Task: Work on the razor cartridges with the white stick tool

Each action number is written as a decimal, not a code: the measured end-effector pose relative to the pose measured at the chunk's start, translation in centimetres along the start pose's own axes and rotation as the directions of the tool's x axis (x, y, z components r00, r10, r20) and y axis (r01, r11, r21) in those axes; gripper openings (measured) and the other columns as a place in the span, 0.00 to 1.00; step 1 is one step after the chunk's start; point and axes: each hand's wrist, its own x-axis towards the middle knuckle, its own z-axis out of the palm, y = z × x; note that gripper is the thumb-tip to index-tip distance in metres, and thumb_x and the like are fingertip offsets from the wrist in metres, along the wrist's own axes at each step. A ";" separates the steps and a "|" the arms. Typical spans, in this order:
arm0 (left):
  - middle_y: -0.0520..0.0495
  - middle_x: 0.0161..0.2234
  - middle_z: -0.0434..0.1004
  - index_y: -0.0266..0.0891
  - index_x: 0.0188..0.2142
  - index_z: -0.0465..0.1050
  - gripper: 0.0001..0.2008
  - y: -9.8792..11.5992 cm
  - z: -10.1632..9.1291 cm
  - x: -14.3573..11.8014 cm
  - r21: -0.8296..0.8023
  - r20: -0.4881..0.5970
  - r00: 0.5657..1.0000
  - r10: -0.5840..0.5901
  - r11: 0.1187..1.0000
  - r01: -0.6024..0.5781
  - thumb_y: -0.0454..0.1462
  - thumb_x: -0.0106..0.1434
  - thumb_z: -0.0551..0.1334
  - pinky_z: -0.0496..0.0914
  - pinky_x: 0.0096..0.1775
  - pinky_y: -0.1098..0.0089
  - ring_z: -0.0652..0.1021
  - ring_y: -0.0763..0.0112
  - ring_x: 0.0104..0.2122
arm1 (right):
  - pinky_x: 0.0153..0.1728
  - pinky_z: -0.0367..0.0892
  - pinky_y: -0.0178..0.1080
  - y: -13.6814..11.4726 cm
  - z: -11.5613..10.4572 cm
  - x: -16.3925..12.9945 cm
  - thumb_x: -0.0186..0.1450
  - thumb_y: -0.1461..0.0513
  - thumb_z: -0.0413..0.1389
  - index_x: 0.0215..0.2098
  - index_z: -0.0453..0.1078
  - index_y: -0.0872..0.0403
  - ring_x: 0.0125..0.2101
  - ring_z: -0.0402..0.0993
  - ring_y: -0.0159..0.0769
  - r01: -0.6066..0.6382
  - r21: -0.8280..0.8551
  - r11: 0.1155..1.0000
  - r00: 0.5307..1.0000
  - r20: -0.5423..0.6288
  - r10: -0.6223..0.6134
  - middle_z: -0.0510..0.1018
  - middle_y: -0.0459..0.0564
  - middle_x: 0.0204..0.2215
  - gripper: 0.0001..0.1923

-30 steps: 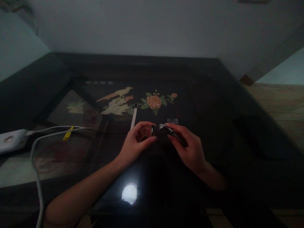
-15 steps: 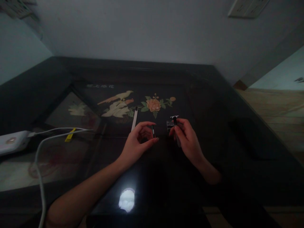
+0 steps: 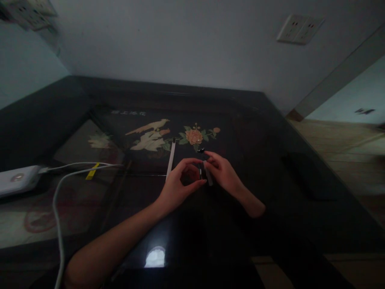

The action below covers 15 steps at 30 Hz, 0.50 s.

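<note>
My left hand [image 3: 177,184] is closed in a wide pinch, thumb and fingertips on a small dark flat piece [image 3: 200,172] seen nearly edge-on. Close against it on the right, my right hand [image 3: 224,172] grips a narrow pale strip [image 3: 208,176] with a dark, shiny crosspiece [image 3: 201,150] at its upper end. Both held things are small and dim, and the fingers partly cover them. Another pale strip [image 3: 171,158] with a dark tip lies on the black table just beyond my left hand, which hides its near end.
The glossy black table [image 3: 240,120] bears a bird-and-flower inlay [image 3: 194,136]. On the left lies a white power bank [image 3: 19,180] with a white cable [image 3: 57,216] and a yellow tag [image 3: 92,171]. A dark flat object [image 3: 315,176] is at the right. Wall sockets [image 3: 300,29] are behind.
My right hand has moved left with the pale strip, bringing it up against the piece in my left hand. The clear cylinder-like thing by my right hand no longer shows.
</note>
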 end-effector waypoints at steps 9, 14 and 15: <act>0.54 0.30 0.72 0.40 0.47 0.67 0.20 0.5 0.1 -0.3 0.024 0.026 0.998 0.053 0.998 -0.053 0.34 0.55 0.68 0.70 0.36 0.71 0.74 0.73 0.30 | 0.40 0.65 0.40 -3.7 2.1 2.4 0.67 0.64 0.49 0.58 0.61 0.61 0.41 0.77 0.45 -0.041 -0.465 0.885 0.991 0.093 0.094 0.81 0.60 0.41 0.21; 0.54 0.29 0.71 0.40 0.47 0.67 0.20 0.7 0.2 -0.5 0.024 0.047 0.997 0.053 0.998 -0.055 0.33 0.56 0.68 0.70 0.37 0.71 0.74 0.73 0.30 | 0.37 0.66 0.40 -4.5 2.7 3.0 0.68 0.60 0.47 0.53 0.60 0.58 0.38 0.78 0.45 -0.070 -0.570 0.819 0.976 0.130 0.174 0.80 0.60 0.40 0.16; 0.54 0.29 0.71 0.40 0.47 0.67 0.20 0.6 0.2 -0.5 0.019 0.051 0.997 0.054 0.998 -0.055 0.33 0.56 0.68 0.70 0.37 0.71 0.74 0.73 0.30 | 0.36 0.66 0.40 -4.7 2.8 3.2 0.68 0.61 0.46 0.52 0.60 0.58 0.38 0.78 0.46 -0.073 -0.586 0.807 0.973 0.134 0.186 0.80 0.60 0.41 0.16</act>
